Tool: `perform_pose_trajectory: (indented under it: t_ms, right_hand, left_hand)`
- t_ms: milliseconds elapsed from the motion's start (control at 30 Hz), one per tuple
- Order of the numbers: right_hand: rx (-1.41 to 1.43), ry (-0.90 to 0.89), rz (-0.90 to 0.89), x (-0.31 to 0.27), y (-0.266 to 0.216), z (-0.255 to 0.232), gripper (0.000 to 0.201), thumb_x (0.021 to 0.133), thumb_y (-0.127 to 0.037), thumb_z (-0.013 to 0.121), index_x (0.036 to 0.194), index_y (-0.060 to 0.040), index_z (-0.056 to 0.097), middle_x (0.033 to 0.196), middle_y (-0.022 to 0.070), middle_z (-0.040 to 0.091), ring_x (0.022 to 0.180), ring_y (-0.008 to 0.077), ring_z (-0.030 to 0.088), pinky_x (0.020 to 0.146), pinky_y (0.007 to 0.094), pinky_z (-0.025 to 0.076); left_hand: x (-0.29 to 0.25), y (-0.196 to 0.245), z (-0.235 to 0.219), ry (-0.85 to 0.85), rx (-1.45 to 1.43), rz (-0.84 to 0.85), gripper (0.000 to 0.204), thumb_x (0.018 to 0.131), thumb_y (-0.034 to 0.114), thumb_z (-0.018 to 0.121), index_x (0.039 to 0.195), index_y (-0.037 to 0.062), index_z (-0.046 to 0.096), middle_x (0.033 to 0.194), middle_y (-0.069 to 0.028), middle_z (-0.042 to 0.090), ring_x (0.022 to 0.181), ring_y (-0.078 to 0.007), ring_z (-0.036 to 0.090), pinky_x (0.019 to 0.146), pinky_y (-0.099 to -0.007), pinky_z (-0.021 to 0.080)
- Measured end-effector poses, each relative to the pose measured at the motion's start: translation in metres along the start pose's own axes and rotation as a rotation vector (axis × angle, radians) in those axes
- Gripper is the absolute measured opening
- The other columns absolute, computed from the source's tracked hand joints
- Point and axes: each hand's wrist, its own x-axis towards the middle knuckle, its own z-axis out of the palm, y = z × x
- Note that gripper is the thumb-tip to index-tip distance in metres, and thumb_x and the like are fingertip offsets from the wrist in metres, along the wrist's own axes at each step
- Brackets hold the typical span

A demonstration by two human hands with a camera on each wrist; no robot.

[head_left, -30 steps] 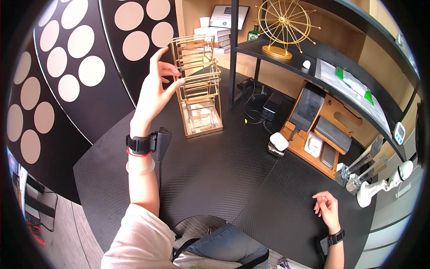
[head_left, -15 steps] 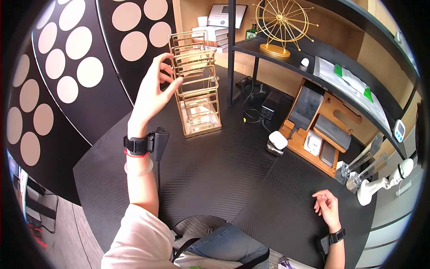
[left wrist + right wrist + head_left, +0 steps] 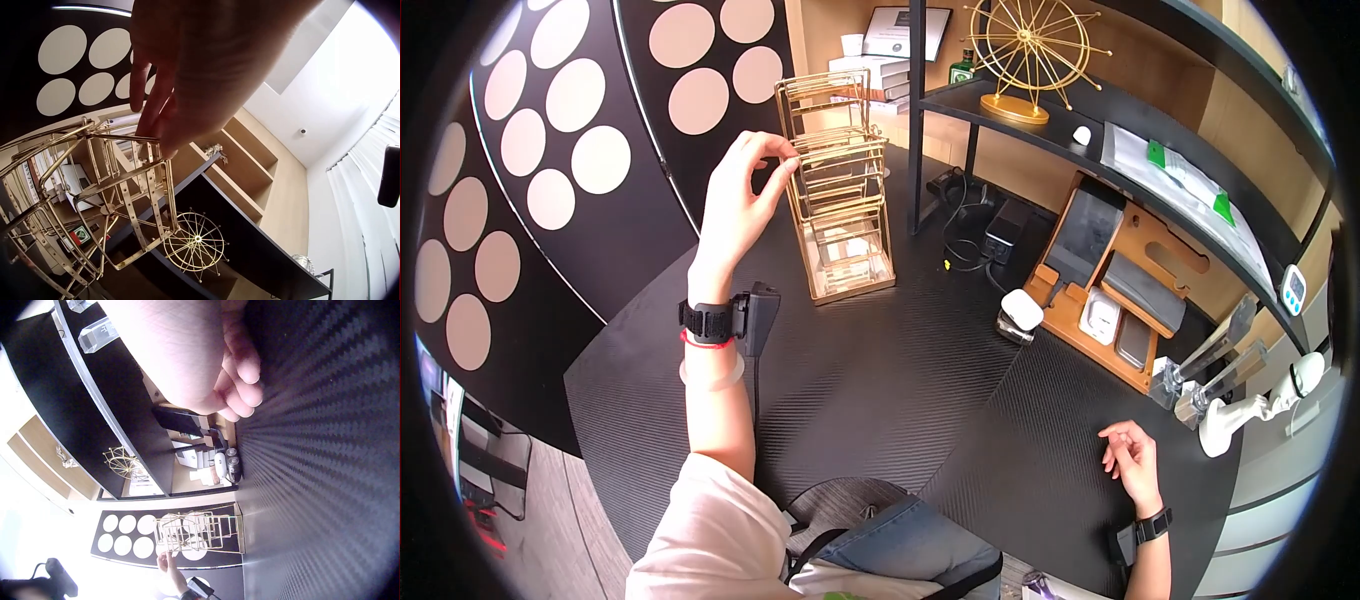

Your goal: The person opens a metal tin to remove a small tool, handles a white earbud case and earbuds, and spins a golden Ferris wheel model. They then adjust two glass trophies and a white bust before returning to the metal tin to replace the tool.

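A tall gold wire rack (image 3: pixel 840 215) with several hanging tiers and a mirror-like base stands upright on the black table. At its left edge is my left hand (image 3: pixel 740 205), the thumb and fingertips meeting on a bar about halfway up. From the left wrist view, those fingers (image 3: pixel 164 106) come down onto the corner of a tier frame (image 3: pixel 122 181), and the fingertips are partly hidden behind the bars. My right hand (image 3: pixel 1132 462) rests on the table at the right, fingers loosely curled with nothing in them.
Right of the rack lie a black cable (image 3: pixel 965 262) and a white earbud case (image 3: pixel 1022 310). Beyond is a wooden organizer (image 3: pixel 1060 320) with phones. A black shelf (image 3: pixel 960 100) carries a gold wheel ornament (image 3: pixel 1030 60). Crystal trophies (image 3: pixel 1195 400) and a white figurine (image 3: pixel 1235 420) stand far right.
My left thumb and fingers, spread apart earlier, have come together on a bar. The rack's tiers have turned to different heights while its base stays put. The right hand has not moved.
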Motion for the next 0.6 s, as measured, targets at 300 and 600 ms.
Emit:
perform_pose_trajectory:
  t_ms: [300,600]
  right_hand:
    - [-0.009,0.003,-0.001,0.0,0.0,0.0,0.02,0.101,-0.02,0.054,0.099,-0.0027,0.064,0.063,0.0001,0.059,0.049,0.0043,0.052,0.04,0.0167,0.038]
    - [0.005,-0.007,0.013,0.0,-0.003,0.0,0.02,0.101,-0.017,0.053,0.099,-0.0017,0.064,0.063,0.0,0.058,0.049,0.0045,0.052,0.041,0.0169,0.038]
  left_hand:
    - [-0.004,0.007,0.001,-0.016,-0.09,-0.12,0.076,0.088,0.02,0.072,0.151,0.0113,0.03,0.077,-0.0033,0.064,0.08,-0.0152,0.066,0.077,-0.0316,0.052]
    - [-0.001,0.012,0.007,0.036,-0.106,-0.256,0.017,0.098,0.019,0.059,0.113,0.0094,0.062,0.061,-0.003,0.054,0.053,-0.0098,0.063,0.051,-0.023,0.043]
